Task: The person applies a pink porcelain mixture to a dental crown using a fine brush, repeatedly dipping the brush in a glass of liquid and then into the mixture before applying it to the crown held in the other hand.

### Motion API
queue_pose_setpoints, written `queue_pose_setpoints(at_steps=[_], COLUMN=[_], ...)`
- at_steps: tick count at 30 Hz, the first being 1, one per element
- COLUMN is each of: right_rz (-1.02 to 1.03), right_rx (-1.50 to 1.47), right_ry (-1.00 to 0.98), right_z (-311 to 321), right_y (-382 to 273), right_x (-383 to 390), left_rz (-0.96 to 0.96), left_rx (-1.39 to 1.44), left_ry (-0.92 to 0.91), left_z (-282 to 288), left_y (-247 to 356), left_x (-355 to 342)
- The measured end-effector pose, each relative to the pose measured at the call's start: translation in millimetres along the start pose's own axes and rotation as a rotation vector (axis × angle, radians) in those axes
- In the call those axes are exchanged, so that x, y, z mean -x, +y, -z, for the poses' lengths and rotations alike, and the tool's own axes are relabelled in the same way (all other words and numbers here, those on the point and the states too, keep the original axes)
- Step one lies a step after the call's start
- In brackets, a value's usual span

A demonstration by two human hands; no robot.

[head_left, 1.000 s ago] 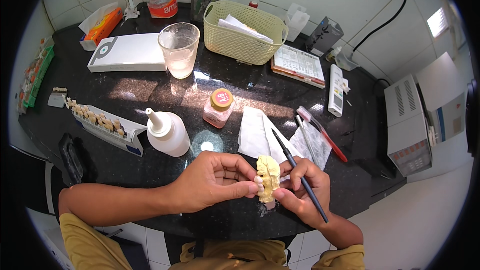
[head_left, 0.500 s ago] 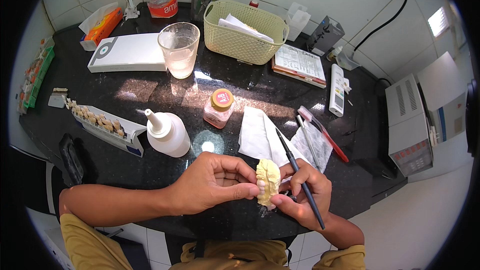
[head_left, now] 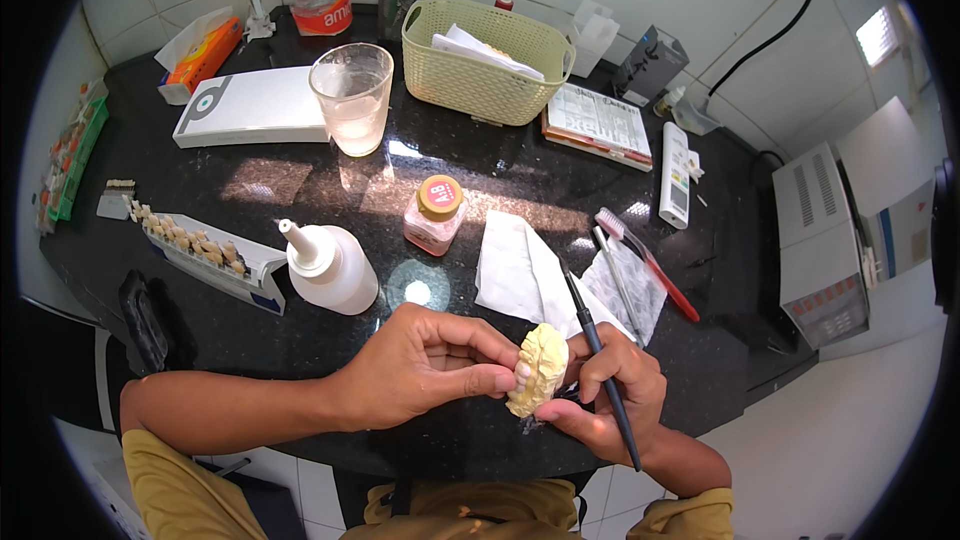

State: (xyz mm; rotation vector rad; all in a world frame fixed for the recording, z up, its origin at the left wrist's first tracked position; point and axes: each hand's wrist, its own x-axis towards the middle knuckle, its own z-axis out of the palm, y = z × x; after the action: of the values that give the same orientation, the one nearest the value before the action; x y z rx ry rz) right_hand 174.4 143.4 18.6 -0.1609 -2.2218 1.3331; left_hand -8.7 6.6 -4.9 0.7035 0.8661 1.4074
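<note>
Yellow dental cast [head_left: 540,368] sits between both hands above the near edge of the black counter [head_left: 330,190], its long axis roughly upright. Left hand [head_left: 425,365] pinches it from the left, thumb and fingers closed on its side. Right hand [head_left: 605,395] supports it from below and right, fingers curled around a thin dark brush [head_left: 600,370] whose tip points up past the cast toward the white tissue [head_left: 515,275].

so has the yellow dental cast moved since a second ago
No. The dental cast sits in both hands just below the white tissue, same as earlier.
</note>
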Motion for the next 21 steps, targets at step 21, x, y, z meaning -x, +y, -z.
queue_pose_setpoints(at_steps=[21], right_rz=[-0.214], right_rx=[-0.106], right_ry=[0.006], right_z=[-1.4], right_y=[-2.2], right_x=[2.4], left_rz=[0.201], left_rx=[0.045], left_ry=[-0.042], left_z=[5.5], left_y=[5.3], left_x=[-2.4])
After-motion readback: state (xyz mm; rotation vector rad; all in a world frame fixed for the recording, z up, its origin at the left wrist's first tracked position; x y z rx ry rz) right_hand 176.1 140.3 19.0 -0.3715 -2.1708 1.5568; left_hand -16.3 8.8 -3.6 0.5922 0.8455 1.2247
